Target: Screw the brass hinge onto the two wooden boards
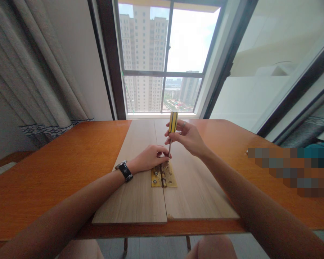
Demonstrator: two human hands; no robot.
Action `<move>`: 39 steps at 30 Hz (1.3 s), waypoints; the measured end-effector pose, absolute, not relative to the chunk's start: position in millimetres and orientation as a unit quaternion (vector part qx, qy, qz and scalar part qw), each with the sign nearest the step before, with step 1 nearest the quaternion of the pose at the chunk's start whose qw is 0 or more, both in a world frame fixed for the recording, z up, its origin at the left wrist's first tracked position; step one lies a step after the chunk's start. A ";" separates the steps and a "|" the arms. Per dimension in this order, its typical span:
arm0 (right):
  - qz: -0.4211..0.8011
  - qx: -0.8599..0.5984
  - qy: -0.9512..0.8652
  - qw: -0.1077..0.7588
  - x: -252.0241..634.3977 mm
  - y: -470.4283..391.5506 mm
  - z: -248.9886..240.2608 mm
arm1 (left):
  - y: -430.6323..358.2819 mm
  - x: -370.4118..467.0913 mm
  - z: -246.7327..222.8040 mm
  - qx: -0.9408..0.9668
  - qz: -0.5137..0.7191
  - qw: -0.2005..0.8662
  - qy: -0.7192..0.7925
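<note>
A brass hinge (163, 176) lies open across the seam between two pale wooden boards (135, 201). Screws sit in its left leaf. My right hand (187, 136) holds a yellow-and-black screwdriver (173, 122) upright, its shaft pointing down at the far end of the hinge's right leaf. Beside the screwdriver's tip, my left hand (152, 157) has its thumb and fingers pinched together over the hinge's far edge. Whatever is between those fingertips is too small to make out. The tip itself is partly hidden by them.
The boards rest on an orange-brown wooden table (70, 158). A blurred-out patch (299, 165) covers things at the table's right side. A window (164, 54) stands beyond the far edge, with a grey curtain (35, 61) on the left.
</note>
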State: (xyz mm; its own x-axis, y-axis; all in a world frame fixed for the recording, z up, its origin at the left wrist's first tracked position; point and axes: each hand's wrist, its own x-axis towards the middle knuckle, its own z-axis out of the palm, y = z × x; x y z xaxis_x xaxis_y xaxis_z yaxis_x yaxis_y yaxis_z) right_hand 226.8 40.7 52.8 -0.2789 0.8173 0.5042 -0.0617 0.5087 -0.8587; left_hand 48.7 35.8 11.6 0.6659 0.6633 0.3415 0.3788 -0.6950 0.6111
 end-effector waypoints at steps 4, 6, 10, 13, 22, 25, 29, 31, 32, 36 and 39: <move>0.412 -0.279 -0.684 0.533 226.4 41.2 53.1 | 37.9 48.5 9.5 0.879 0.273 0.251 0.300; 0.412 -0.281 -0.685 0.531 227.6 41.4 53.4 | 38.4 48.4 8.9 0.880 0.271 0.246 0.303; 0.415 -0.274 -0.689 0.527 234.4 43.3 54.0 | 38.7 48.4 9.0 0.881 0.268 0.242 0.304; 0.415 -0.261 -0.689 0.534 239.6 45.8 54.4 | 39.2 48.3 9.0 0.882 0.267 0.247 0.300; 0.397 -0.266 -0.666 0.573 230.8 46.8 54.7 | 41.0 47.2 6.6 0.875 0.274 0.268 0.295; 0.386 -0.271 -0.651 0.595 227.9 49.1 52.1 | 40.5 46.6 7.4 0.877 0.275 0.268 0.290; 0.368 -0.276 -0.655 0.599 225.2 49.3 49.9 | 40.9 46.9 8.6 0.879 0.269 0.269 0.286; 0.357 -0.275 -0.667 0.594 223.9 46.7 50.6 | 41.8 47.4 8.7 0.879 0.266 0.274 0.285; 0.352 -0.273 -0.673 0.590 223.6 44.9 51.3 | 42.3 47.7 8.6 0.878 0.265 0.278 0.285; 0.340 -0.262 -0.703 0.567 225.9 38.9 56.5 | 44.1 48.0 8.0 0.875 0.268 0.293 0.277; 0.334 -0.251 -0.712 0.564 230.4 39.0 65.4 | 44.6 47.8 7.8 0.874 0.274 0.293 0.274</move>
State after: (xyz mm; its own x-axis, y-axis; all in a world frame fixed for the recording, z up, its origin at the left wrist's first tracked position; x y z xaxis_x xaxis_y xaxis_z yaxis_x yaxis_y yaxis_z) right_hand 230.4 39.0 65.4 -0.2370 0.7341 0.6363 -0.0193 0.6513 -0.7586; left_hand 47.8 44.6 7.8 0.7002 0.6392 0.3180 0.3191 -0.6787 0.6615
